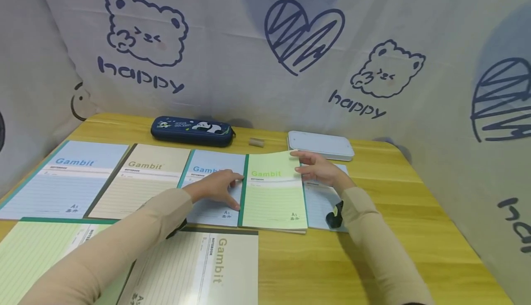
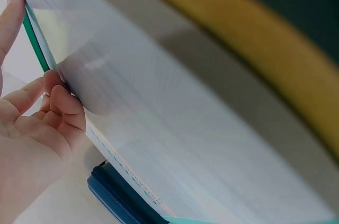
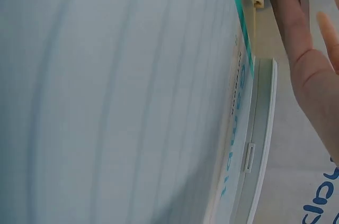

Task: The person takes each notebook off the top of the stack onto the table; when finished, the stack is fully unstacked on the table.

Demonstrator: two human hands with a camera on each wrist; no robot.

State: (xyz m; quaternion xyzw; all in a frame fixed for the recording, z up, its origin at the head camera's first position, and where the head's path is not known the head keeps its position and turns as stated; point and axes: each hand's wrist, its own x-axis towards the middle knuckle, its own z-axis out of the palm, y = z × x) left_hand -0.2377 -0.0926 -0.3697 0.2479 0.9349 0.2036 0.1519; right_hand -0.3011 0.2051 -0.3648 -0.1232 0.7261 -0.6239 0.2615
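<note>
A green Gambit notebook [image 1: 272,203] lies in the middle of the row, its upper right corner slightly raised and its lower edge showing a thin layer underneath. My left hand [image 1: 217,185] touches its dark green spine with thumb and fingertips spread apart. At the upper right edge my right hand [image 1: 317,169] grips the green notebook, with fingertips over the cover. In the right wrist view a long finger [image 3: 291,28] reaches to the green edge, its tip hidden. A blue notebook [image 1: 324,199] lies partly under the right hand, and another blue notebook [image 1: 203,210] under the left.
Farther left are a beige notebook [image 1: 143,176] and a blue one [image 1: 79,176]. Nearer lie a green notebook [image 1: 31,249] and a beige one [image 1: 236,268], both turned sideways. At the back stand a panda pencil case [image 1: 191,134], a small brownish piece [image 1: 256,143] and a white case [image 1: 321,144].
</note>
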